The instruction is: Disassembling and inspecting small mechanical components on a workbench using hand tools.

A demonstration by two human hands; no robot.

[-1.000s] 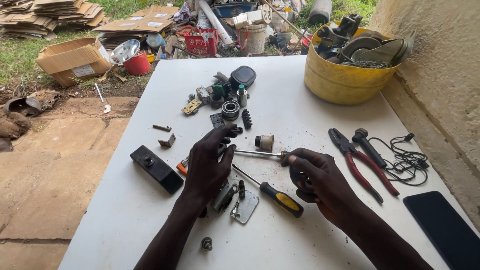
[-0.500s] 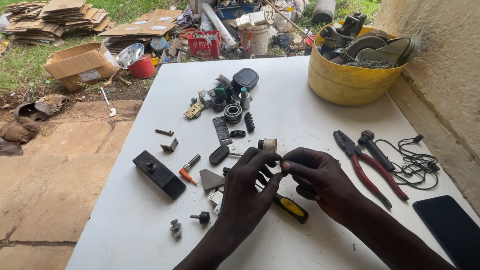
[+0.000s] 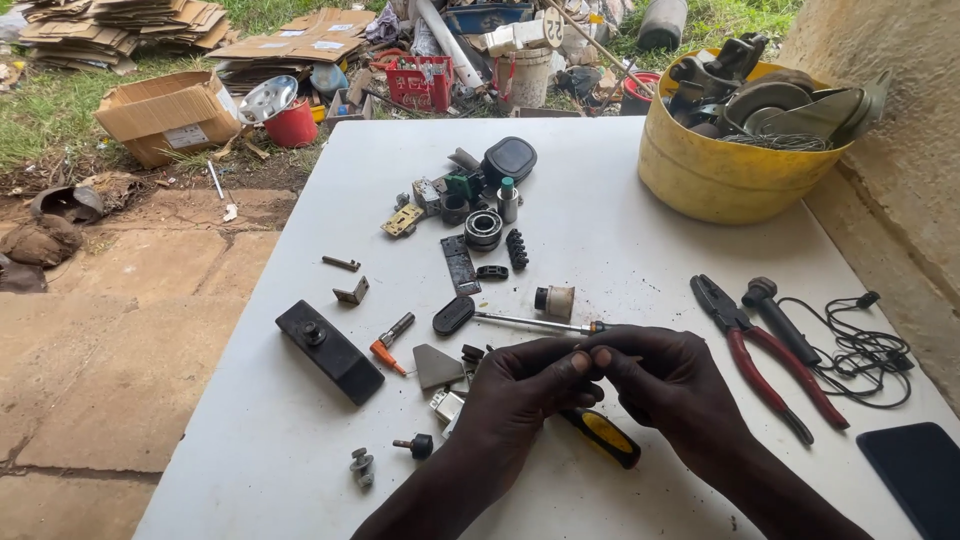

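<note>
— What have your hands got hold of there?

— My left hand (image 3: 525, 385) and my right hand (image 3: 665, 385) meet fingertip to fingertip over the white table (image 3: 620, 200), near its front edge. Between the tips I pinch something very small; it is hidden by my fingers, so I cannot tell what it is. Both hands are curled closed around that spot, thumbs pressed in.

— And the screwdriver?

— A long metal-shafted screwdriver (image 3: 530, 322) lies flat just beyond my knuckles, its tip pointing left toward a black oval piece (image 3: 453, 315). A second one, with a yellow and black handle (image 3: 605, 437), lies under my hands, sticking out below them toward me.

— What else sits close by?

— A small cream and black cylinder (image 3: 555, 300) stands just past the long shaft. To the left of my left hand are a grey triangular plate (image 3: 437, 367), an orange-tipped tool (image 3: 388, 345) and a black rectangular block (image 3: 330, 350). To my right lie red-handled pliers (image 3: 765, 355), a black-gripped tool (image 3: 780, 320) and a tangle of thin black cable (image 3: 865, 350).

— Further back?

— A cluster of small parts, among them a round bearing (image 3: 484, 228), and a yellow tub (image 3: 715, 175) filled with metal scrap at the far right corner.
</note>
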